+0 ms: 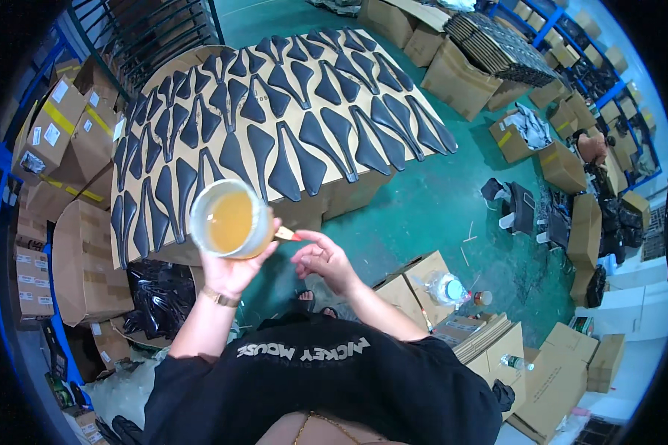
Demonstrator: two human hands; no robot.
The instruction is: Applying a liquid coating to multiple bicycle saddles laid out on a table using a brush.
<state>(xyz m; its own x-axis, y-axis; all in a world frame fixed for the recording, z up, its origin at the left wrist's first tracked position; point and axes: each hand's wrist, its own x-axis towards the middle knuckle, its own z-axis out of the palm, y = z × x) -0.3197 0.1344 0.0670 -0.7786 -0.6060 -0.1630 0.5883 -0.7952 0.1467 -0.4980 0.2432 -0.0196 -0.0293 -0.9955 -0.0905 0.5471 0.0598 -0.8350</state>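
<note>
My left hand (234, 274) is wrapped round a whitish translucent cup (258, 222) that contains an amber liquid (231, 221). By the fingers of that hand, at the cup's right side, a short pale wooden handle with a red end (286, 234) sticks out; its other end is hidden. My right hand (323, 261) is just beside the red end, fingers loosely bent and apart, and I see nothing held in it. Beyond the cup, rows of black saddle-shaped pieces (302, 159) lie spread over a large cardboard sheet (315, 196).
Cardboard boxes (89, 256) and black plastic bags (159, 293) crowd the left side. At the lower right, a clear plastic jug with a blue cap (447, 288) stands among cartons. Flattened cardboard is stacked (497, 48) at the far right, near blue shelving.
</note>
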